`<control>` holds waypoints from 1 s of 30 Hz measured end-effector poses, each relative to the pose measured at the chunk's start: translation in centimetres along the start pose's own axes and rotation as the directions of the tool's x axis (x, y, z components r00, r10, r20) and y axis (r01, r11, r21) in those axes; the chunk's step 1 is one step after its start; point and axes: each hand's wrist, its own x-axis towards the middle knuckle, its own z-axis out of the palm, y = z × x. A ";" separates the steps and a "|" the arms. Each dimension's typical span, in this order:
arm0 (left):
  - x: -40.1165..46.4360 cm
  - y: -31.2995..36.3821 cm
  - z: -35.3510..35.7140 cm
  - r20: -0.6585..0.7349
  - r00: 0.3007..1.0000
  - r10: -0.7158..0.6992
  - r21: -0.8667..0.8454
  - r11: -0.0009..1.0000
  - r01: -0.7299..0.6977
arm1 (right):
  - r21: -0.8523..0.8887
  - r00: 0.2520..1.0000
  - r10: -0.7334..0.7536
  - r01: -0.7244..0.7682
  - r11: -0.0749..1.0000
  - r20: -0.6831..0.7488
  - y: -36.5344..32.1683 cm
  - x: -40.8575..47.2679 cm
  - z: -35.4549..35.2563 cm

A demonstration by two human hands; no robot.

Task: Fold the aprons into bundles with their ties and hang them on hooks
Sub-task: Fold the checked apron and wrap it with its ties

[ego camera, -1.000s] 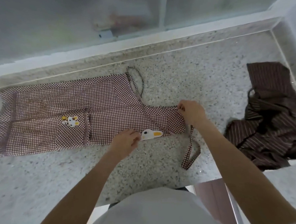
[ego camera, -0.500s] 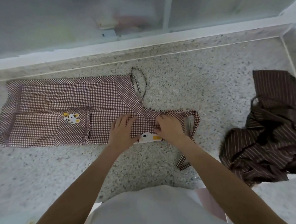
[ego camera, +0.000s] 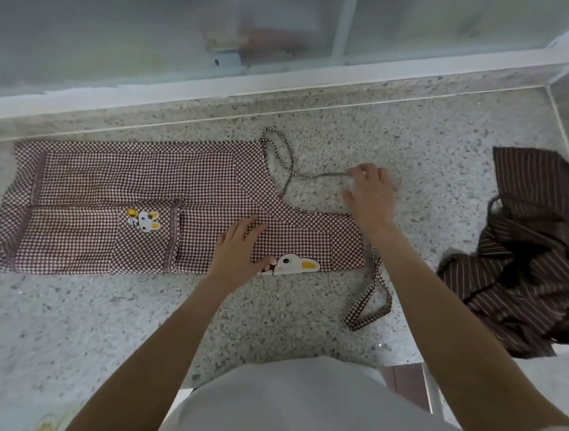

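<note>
A brown-and-white checked apron lies folded lengthwise on the speckled stone counter, with a rabbit patch on its pocket and another at its near edge. My left hand presses flat on the cloth beside the near rabbit patch. My right hand is above the bib's right end and pinches a thin checked tie, drawn out to the right from the loop at the apron's top edge. A wider checked strap trails off the bib toward the counter's near edge.
A crumpled dark brown striped apron lies at the counter's right side. A frosted window with a white frame runs along the back. The counter's right wall and near edge bound the space.
My right hand left the bib, moved up and to the right, and took hold of the thin tie. My left hand stayed pressing on the cloth.
</note>
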 end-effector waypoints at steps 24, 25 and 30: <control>-16.9 -31.2 -7.3 -0.262 0.876 -0.405 -0.224 0.908 0.353 | 0.028 0.891 -0.419 0.421 0.907 0.176 -32.8 -12.8 11.5; -17.1 -32.1 -7.8 -0.301 0.835 -0.460 -0.267 0.882 0.389 | 0.004 0.893 -0.418 0.423 0.906 0.169 -32.8 -12.8 11.4; -17.1 -35.1 -11.0 -0.341 0.520 -0.783 -0.625 0.602 0.498 | 0.002 0.889 -0.450 0.451 0.892 0.082 -35.6 -12.6 11.7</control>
